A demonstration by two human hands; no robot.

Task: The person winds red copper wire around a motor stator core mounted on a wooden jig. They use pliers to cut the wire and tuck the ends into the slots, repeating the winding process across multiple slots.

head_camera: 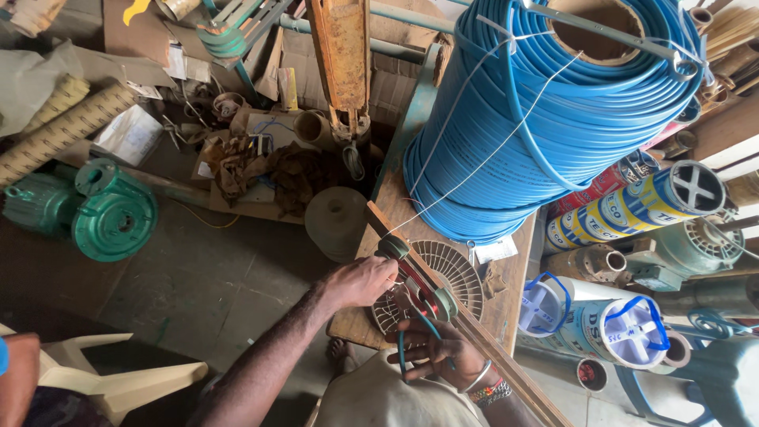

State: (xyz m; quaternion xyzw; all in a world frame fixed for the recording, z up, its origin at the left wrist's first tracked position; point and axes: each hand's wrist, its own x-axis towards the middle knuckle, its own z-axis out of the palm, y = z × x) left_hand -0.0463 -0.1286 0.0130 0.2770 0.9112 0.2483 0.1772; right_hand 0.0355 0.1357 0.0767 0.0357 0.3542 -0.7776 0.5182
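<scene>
Left hand (pixel 360 281) grips the small winding spool (pixel 417 286) while right hand (pixel 436 348), just below it, pinches blue wire (pixel 403 348), so winding seems underway, needing steady tension next.

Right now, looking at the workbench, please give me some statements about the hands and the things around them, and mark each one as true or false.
1. The big coil of tubing on the bench is blue. True.
2. The left hand rests on the green pump. False: the green pump sits apart on the floor, and this hand is at the small winding form on the wooden bar.
3. The right hand holds a loop of blue-green wire. True.
4. The right wrist is bare. False: it wears bracelets.
5. A white fan guard lies under the winding form. True.
</scene>
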